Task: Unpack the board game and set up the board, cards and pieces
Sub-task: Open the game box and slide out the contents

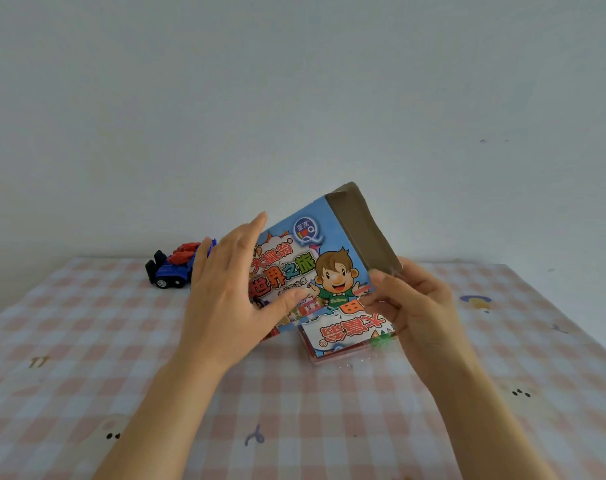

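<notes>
The checked table point(294, 410) spreads beneath both your grips. You hold the board game box point(305, 258) tilted above it, its brown flap open above your right grip. Your left hand point(225, 299) lies against the box's left side, fingers straight, thumb across the printed front. Your right hand point(419, 313) clamps the lower right corner, fingers curled behind. A printed packet point(343, 336) shows just below your right thumb. A toy truck point(171, 270) sits beyond your left fingers.
</notes>
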A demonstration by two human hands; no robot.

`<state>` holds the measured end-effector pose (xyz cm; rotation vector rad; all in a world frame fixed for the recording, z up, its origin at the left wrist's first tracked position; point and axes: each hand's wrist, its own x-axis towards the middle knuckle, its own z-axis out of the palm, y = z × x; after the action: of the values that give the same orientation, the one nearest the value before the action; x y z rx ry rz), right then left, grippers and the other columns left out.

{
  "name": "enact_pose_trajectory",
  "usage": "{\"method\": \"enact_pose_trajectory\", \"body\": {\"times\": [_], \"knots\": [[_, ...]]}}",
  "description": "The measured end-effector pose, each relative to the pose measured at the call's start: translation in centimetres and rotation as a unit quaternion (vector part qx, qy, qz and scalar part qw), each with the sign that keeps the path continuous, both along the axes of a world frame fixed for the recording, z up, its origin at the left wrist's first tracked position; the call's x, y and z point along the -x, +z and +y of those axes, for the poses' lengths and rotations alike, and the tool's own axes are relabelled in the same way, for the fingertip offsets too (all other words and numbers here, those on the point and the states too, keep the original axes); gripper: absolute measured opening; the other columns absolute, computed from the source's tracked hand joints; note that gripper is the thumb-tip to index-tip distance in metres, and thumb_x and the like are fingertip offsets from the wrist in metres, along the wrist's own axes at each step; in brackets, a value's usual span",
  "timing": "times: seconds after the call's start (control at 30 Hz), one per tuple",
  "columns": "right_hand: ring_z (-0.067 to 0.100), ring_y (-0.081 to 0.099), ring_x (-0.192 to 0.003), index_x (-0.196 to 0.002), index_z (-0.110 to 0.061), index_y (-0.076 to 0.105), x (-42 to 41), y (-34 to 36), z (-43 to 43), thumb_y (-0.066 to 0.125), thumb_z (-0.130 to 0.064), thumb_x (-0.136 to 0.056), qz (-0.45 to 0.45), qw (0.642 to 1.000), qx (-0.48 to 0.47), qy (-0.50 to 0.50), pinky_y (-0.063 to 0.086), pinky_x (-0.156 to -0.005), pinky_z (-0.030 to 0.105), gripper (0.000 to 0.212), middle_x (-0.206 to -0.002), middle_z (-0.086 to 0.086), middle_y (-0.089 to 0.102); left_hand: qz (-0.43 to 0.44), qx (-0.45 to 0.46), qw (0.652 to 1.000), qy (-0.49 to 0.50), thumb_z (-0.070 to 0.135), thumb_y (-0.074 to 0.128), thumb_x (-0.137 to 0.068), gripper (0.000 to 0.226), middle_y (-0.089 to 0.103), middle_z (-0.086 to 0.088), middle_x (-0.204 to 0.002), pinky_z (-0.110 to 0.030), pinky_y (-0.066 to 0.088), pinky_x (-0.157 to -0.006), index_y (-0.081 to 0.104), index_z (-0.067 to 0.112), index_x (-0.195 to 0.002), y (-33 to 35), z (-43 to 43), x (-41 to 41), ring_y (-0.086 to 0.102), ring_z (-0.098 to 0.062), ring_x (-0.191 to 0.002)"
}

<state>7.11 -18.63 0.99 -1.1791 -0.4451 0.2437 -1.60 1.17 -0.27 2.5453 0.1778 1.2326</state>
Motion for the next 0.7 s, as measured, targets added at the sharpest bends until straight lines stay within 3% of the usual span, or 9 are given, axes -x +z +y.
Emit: {"method": "enact_pose_trajectory", "body": {"times": [0.1, 0.2, 0.3, 0.4, 0.57, 0.7], "knots": [[0.020, 0.063, -0.062, -0.090, -0.011, 0.074, 0.1, 0.1, -0.1, 0.073, -0.014, -0.062, 0.000, 1.000, -0.017, 0.017, 0.054, -0.056, 0.023, 0.028, -0.079, 0.014, 0.071, -0.033, 0.022, 0.999, -0.019, 0.065, 0.056, -0.075, 0.078, 0.051, 0.007, -0.115, -0.048, 0.050, -0.089, 0.035, 0.024, -0.138, 0.1, 0.1, 0.1, 0.052, -0.013, -0.108], [0.019, 0.067, -0.073, -0.086, -0.018, 0.077, 0.5, 0.4, -0.1, 0.074, -0.012, -0.055, -0.006, 0.996, -0.043, 0.079, 0.054, -0.059, 0.022, 0.032, -0.089, 0.008, 0.074, -0.091, 0.074, 0.991, -0.070, 0.045, 0.063, -0.071, 0.064, 0.043, 0.010, -0.110, -0.035, 0.054, -0.075, 0.041, 0.024, -0.128, 0.3, -0.1, 0.3, 0.051, -0.008, -0.102], [0.020, 0.068, -0.076, -0.082, -0.016, 0.078, 1.1, 0.8, -0.2, 0.071, -0.004, -0.054, -0.003, 0.987, -0.056, 0.151, 0.054, -0.059, 0.022, 0.031, -0.093, 0.011, 0.074, -0.133, 0.058, 0.986, -0.084, 0.023, 0.054, -0.066, 0.043, 0.045, 0.006, -0.101, -0.041, 0.050, -0.069, 0.049, 0.017, -0.108, 0.1, -0.2, 0.2, 0.052, -0.019, -0.093], [0.023, 0.069, -0.082, -0.079, -0.013, 0.078, 1.4, 1.1, -0.2, 0.069, 0.001, -0.053, 0.004, 0.980, -0.065, 0.186, 0.053, -0.059, 0.022, 0.030, -0.100, 0.013, 0.073, -0.151, 0.058, 0.983, -0.091, 0.016, 0.051, -0.064, 0.029, 0.045, 0.005, -0.094, -0.047, 0.048, -0.060, 0.049, 0.012, -0.092, 0.0, -0.1, 0.0, 0.053, -0.029, -0.086], [0.021, 0.067, -0.082, -0.088, -0.015, 0.078, 1.1, 1.1, -0.2, 0.071, 0.004, -0.055, 0.005, 0.981, -0.065, 0.185, 0.054, -0.063, 0.022, 0.038, -0.104, 0.011, 0.072, -0.149, 0.053, 0.984, -0.078, 0.018, 0.049, -0.064, 0.028, 0.049, 0.002, -0.093, -0.045, 0.049, -0.059, 0.048, 0.015, -0.093, -0.2, -0.3, -0.1, 0.055, -0.028, -0.085], [0.016, 0.065, -0.081, -0.113, -0.023, 0.070, 0.8, 0.8, -0.2, 0.070, 0.006, -0.065, 0.003, 0.987, -0.048, 0.157, 0.055, -0.071, 0.025, 0.056, -0.118, -0.001, 0.067, -0.168, 0.095, 0.980, -0.047, 0.021, 0.051, -0.071, 0.025, 0.052, 0.000, -0.091, -0.034, 0.050, -0.066, 0.048, 0.019, -0.095, 0.0, -0.6, 0.0, 0.053, -0.018, -0.081]]}}
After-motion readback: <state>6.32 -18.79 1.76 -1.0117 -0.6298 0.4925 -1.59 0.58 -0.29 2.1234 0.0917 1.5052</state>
